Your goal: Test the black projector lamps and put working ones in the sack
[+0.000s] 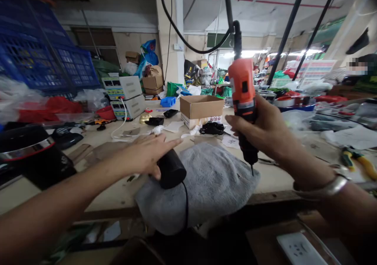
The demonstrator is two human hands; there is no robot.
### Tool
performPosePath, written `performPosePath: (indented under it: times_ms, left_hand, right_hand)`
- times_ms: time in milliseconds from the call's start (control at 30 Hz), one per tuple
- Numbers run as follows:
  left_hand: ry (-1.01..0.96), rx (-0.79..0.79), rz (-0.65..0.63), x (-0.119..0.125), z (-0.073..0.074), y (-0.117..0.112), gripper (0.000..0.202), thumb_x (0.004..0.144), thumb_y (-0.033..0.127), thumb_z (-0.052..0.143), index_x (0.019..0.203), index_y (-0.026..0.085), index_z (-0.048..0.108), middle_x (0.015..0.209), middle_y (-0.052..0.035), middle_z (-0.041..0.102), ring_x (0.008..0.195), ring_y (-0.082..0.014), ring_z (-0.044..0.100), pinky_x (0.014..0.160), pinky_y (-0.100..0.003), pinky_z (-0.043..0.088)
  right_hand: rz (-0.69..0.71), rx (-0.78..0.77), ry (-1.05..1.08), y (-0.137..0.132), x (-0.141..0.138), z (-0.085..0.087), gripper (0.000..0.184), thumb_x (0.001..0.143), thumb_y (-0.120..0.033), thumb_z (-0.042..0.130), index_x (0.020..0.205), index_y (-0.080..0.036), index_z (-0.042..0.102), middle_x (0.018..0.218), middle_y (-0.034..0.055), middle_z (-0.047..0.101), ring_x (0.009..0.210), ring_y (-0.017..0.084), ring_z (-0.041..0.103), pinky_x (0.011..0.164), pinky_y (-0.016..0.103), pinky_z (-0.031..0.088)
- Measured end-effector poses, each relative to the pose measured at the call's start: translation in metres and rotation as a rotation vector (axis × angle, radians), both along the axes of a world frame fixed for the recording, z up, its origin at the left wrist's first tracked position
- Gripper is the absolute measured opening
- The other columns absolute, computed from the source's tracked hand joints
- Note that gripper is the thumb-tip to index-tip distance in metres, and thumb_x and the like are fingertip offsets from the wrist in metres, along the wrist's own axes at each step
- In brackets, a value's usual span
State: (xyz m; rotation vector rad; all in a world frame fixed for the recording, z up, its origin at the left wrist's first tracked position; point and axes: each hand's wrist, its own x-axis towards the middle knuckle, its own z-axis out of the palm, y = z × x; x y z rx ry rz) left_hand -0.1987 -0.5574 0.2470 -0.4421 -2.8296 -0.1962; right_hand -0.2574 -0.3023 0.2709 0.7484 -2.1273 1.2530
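My right hand [260,129] is wrapped round an orange and black electric screwdriver [244,96] that hangs on a black cable from above; its bit points down just over the right edge of a grey towel [212,182]. My left hand [149,155] lies flat with fingers stretched out on a black cylindrical device [171,170] resting on the towel's left part. A black cord runs down from that device over the towel's front.
A cardboard box [201,109] and small black parts [212,128] sit behind the towel. A black appliance [32,155] stands at left, blue crates [44,56] behind it. Yellow-handled pliers [361,161] lie at right. Another person [357,74] is at far right.
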Motion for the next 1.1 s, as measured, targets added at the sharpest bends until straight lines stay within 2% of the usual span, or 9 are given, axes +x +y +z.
performPosePath:
  times_ms: [67, 133, 233, 433, 633, 733, 867, 1000, 1100]
  left_hand:
    - [-0.170, -0.173, -0.102, -0.019, 0.009, -0.010, 0.108, 0.025, 0.014, 0.084, 0.126, 0.034, 0.051, 0.133, -0.0104, 0.051, 0.121, -0.0373, 0.046, 0.096, -0.051, 0.037]
    - [-0.369, -0.177, -0.262, -0.035, 0.010, -0.021, 0.107, 0.024, 0.012, 0.084, 0.124, 0.033, 0.051, 0.142, -0.0085, 0.042, 0.132, -0.0352, 0.033, 0.102, -0.052, 0.030]
    - [-0.534, -0.035, -0.388, -0.044, -0.004, -0.037, 0.087, 0.035, 0.025, 0.086, 0.117, 0.028, 0.058, 0.131, -0.0068, 0.053, 0.124, -0.0309, 0.044, 0.101, -0.045, 0.034]
    - [-0.534, 0.219, -0.098, -0.024, -0.028, -0.040, 0.062, 0.056, 0.056, 0.072, 0.105, 0.020, 0.060, 0.094, -0.0028, 0.064, 0.086, -0.0224, 0.060, 0.070, -0.027, 0.045]
    - [-0.671, 0.215, 0.110, -0.029, -0.012, -0.001, 0.068, 0.055, 0.079, 0.055, 0.085, 0.019, 0.066, 0.087, -0.0054, 0.067, 0.083, -0.0248, 0.060, 0.060, -0.028, 0.040]
    - [-0.531, 0.122, 0.087, -0.034, -0.006, 0.011, 0.067, 0.062, 0.079, 0.049, 0.079, 0.017, 0.068, 0.079, -0.0073, 0.067, 0.076, -0.0247, 0.061, 0.059, -0.030, 0.039]
    - [-0.213, 0.066, -0.060, -0.022, -0.016, 0.003, 0.056, 0.082, 0.064, 0.038, 0.090, 0.018, 0.068, 0.083, -0.0079, 0.068, 0.080, -0.0236, 0.062, 0.069, -0.032, 0.042]
    - [-0.216, -0.050, -0.281, -0.005, -0.029, -0.020, 0.076, 0.063, 0.061, 0.067, 0.125, 0.021, 0.051, 0.120, -0.0124, 0.058, 0.108, -0.0305, 0.054, 0.089, -0.039, 0.041]
    - [-0.191, -0.043, -0.258, -0.001, -0.028, -0.023, 0.077, 0.057, 0.046, 0.075, 0.125, 0.019, 0.050, 0.115, -0.0113, 0.060, 0.103, -0.0290, 0.057, 0.086, -0.038, 0.043]
  right_hand:
    - [0.088, -0.041, -0.152, 0.009, 0.005, 0.006, 0.013, 0.073, -0.020, 0.064, 0.082, -0.016, 0.056, 0.062, -0.0003, 0.060, 0.052, 0.013, 0.056, 0.047, 0.025, 0.045]
    - [0.147, -0.107, -0.268, 0.015, 0.006, 0.009, 0.012, 0.070, -0.020, 0.064, 0.079, -0.016, 0.057, 0.057, 0.0006, 0.062, 0.049, 0.014, 0.059, 0.043, 0.025, 0.046]
    - [0.154, -0.178, -0.332, 0.017, 0.007, 0.010, 0.015, 0.066, -0.024, 0.067, 0.075, -0.016, 0.057, 0.052, 0.0004, 0.060, 0.042, 0.014, 0.056, 0.036, 0.023, 0.044]
    - [0.166, -0.238, -0.367, 0.010, 0.011, 0.013, 0.015, 0.067, -0.028, 0.068, 0.064, -0.018, 0.057, 0.048, 0.0005, 0.058, 0.032, 0.015, 0.050, 0.025, 0.024, 0.039]
    - [0.247, -0.278, -0.342, -0.010, 0.017, 0.018, 0.020, 0.069, -0.035, 0.070, 0.064, -0.018, 0.061, 0.051, 0.0008, 0.058, 0.037, 0.017, 0.053, 0.028, 0.027, 0.043]
    - [0.321, -0.336, -0.347, -0.023, 0.024, 0.013, 0.019, 0.069, -0.033, 0.073, 0.077, -0.019, 0.062, 0.053, -0.0015, 0.057, 0.040, 0.016, 0.054, 0.031, 0.024, 0.043]
    - [0.368, -0.342, -0.383, -0.032, 0.028, 0.004, 0.026, 0.069, -0.032, 0.074, 0.086, -0.019, 0.060, 0.054, -0.0028, 0.057, 0.041, 0.014, 0.054, 0.033, 0.022, 0.044]
    - [0.374, -0.363, -0.405, -0.034, 0.024, -0.002, 0.026, 0.069, -0.031, 0.073, 0.087, -0.019, 0.059, 0.055, -0.0026, 0.057, 0.042, 0.014, 0.054, 0.033, 0.023, 0.044]
    - [0.371, -0.389, -0.408, -0.037, 0.019, -0.001, 0.024, 0.069, -0.030, 0.073, 0.086, -0.019, 0.060, 0.055, -0.0025, 0.057, 0.041, 0.014, 0.055, 0.033, 0.023, 0.045]
